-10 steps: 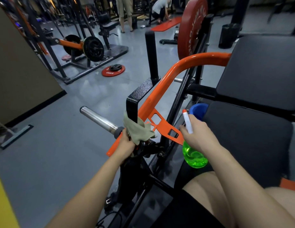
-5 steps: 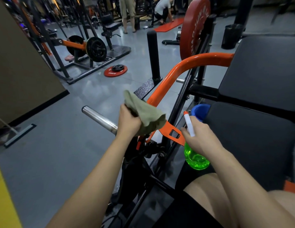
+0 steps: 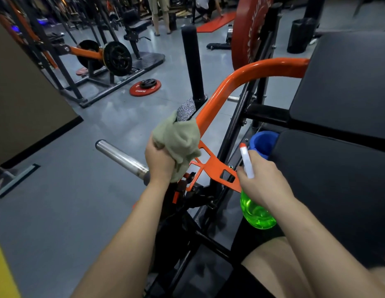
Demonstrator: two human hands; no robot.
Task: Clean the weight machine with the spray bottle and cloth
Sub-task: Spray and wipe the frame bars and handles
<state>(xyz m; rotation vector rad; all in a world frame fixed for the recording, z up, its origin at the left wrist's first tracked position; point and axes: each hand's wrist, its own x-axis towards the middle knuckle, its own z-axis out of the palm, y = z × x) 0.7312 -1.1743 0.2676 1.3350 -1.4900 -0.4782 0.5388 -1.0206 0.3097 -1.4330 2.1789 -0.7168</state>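
Filling the view, the weight machine (image 3: 236, 127) sends an orange arm (image 3: 217, 104) past a black padded bench (image 3: 337, 179), a steel bar (image 3: 120, 157) jutting left. The right hand (image 3: 262, 181) curls its fingers round the green spray bottle (image 3: 258, 214), upright beside the bench. The left hand (image 3: 160, 160) clenches the bunched cloth (image 3: 178, 138) against the orange arm, above the bar.

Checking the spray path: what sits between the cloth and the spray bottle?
Head view: the orange bracket plate lies between the cloth, gripped by the left hand, and the spray bottle in the right hand.
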